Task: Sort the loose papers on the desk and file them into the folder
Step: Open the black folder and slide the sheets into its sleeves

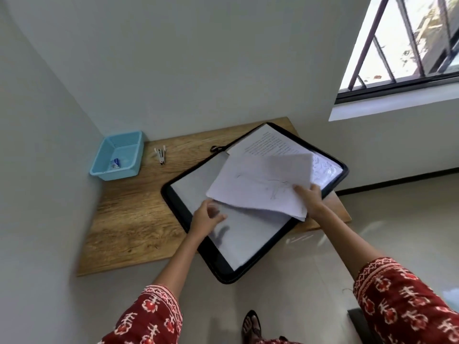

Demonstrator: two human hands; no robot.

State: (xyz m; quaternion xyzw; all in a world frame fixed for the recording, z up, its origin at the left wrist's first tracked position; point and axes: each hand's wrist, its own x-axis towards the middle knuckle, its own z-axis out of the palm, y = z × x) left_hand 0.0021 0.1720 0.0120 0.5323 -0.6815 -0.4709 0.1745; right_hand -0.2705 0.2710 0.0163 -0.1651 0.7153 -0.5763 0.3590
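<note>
Papers over a big black zip folder [224, 270] that lies open on the brown wooden desk [129, 219].
The right hand [309, 198] pinches a few white paper sheets [260, 184] by their corner, above the folder. The left hand [207, 217] curls its fingers on a clear plastic sleeve [248, 234] inside the folder.

Wooden desk [129, 219] set into a wall corner. Blue plastic basket [116, 156] sits at the back left corner, against the walls. White stapler-like tool [160, 155] lies near the back edge, just right of the basket. Black zip folder [248, 264] lies open across the right half, its near corner overhanging the front edge, its right side past the right edge.
</note>
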